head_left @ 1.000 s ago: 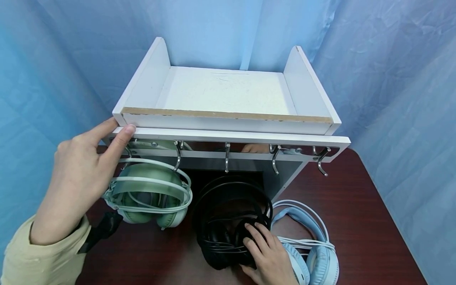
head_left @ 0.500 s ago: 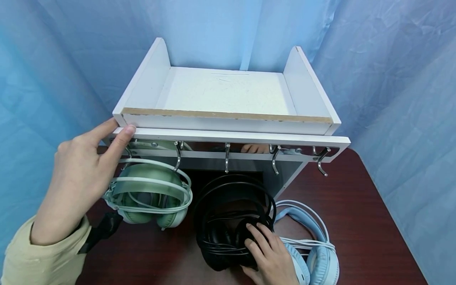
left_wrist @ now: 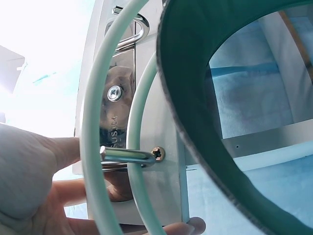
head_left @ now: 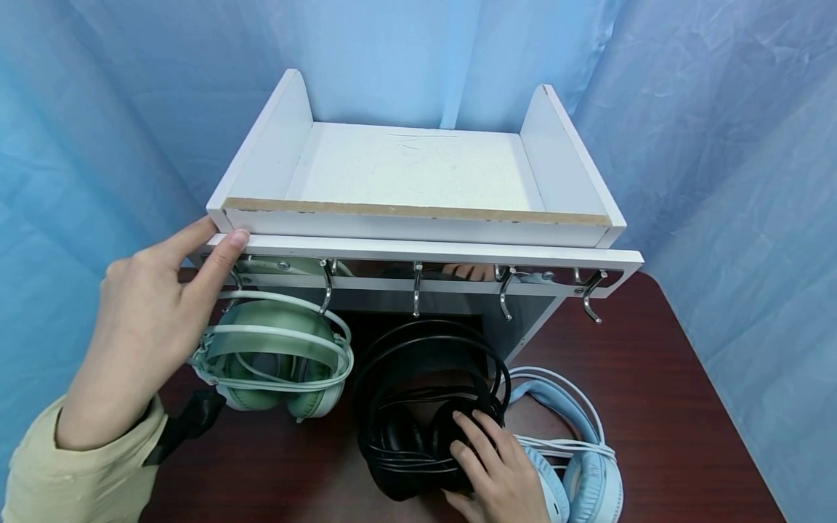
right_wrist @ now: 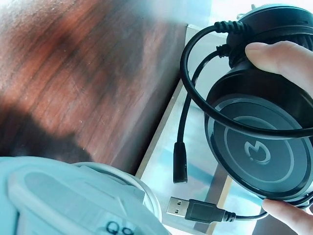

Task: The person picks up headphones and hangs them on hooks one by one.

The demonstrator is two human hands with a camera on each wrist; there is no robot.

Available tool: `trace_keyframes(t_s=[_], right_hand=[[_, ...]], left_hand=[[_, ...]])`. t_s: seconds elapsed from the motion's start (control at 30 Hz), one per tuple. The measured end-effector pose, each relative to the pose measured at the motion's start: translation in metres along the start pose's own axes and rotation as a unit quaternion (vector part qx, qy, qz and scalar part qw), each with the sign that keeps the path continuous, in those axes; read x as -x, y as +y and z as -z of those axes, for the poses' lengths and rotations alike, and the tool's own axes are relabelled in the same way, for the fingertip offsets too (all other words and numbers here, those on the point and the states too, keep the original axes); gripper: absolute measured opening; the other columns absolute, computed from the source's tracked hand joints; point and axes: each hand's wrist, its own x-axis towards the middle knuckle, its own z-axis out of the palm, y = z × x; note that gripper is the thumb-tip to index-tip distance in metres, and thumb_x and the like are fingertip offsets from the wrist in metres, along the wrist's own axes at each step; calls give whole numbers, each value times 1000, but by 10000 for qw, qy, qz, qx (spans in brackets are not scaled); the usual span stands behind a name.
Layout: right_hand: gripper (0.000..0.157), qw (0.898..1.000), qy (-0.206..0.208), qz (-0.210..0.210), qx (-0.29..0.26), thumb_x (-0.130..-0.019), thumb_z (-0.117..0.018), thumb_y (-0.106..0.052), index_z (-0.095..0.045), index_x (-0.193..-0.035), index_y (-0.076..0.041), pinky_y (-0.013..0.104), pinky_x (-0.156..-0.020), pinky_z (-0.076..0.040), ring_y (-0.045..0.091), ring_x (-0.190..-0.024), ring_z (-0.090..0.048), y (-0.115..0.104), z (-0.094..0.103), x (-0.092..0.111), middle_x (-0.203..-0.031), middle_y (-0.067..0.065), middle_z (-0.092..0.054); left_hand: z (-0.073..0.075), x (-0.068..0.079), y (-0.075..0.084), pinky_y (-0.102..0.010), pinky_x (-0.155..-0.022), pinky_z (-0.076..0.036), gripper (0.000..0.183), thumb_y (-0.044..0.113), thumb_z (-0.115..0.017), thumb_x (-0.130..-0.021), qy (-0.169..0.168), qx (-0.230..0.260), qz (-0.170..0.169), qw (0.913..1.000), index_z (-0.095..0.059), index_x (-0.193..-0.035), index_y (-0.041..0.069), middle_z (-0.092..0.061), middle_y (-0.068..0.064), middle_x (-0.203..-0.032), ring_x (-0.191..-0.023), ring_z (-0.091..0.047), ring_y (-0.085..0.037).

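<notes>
My left hand [head_left: 150,305] grips the left end of a white hook rack [head_left: 418,248], its thumb on the top edge. Under that hand, green headphones [head_left: 317,388] hang from the leftmost hooks; their pale headband bars [left_wrist: 93,117] cross the left wrist view. My right hand [head_left: 497,465] holds a black headset [head_left: 399,472] by its right earcup, below the middle hooks. In the right wrist view, fingers touch opposite edges of the earcup [right_wrist: 259,152]. A black stalk [right_wrist: 180,161] and a USB plug [right_wrist: 195,209] dangle beside it.
Light blue headphones [head_left: 582,479] lie on the dark red wooden table [head_left: 680,407], right of my right hand. Metal hooks [head_left: 417,290] jut forward along the rack. A white open shelf [head_left: 418,167] tops it, and blue curtains [head_left: 739,181] surround the table.
The black headset and my right hand have shifted slightly to the right, and the headset's top sits a little higher in the head view. My left hand has stayed on the rack.
</notes>
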Motion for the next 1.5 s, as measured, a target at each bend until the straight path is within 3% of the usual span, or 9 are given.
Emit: trace_keyframes(t_s=[0.5,1.5], right_hand=[[43,9997,218,-35,-53,-89,-43,-55,-61,-93,-16,40,-77,-47,25,-108,-55,0,4,-4,-125,5,-59],[47,9992,379,69,-133,-92,-39,-56,-63,-95,-15,40,-82,-43,27,-110,-54,-4,18,-17,-124,7,-60]], left_hand=[[-1,-1,-1,-31,-48,-33,47,48,-44,-94,37,12,-31,10000,-58,-125,15,-67,-23,-92,-73,-66,-38],[0,-1,-1,-29,-45,-33,50,49,-43,-94,-2,30,3,10000,-56,-128,15,-68,-23,-89,-72,-66,-37]])
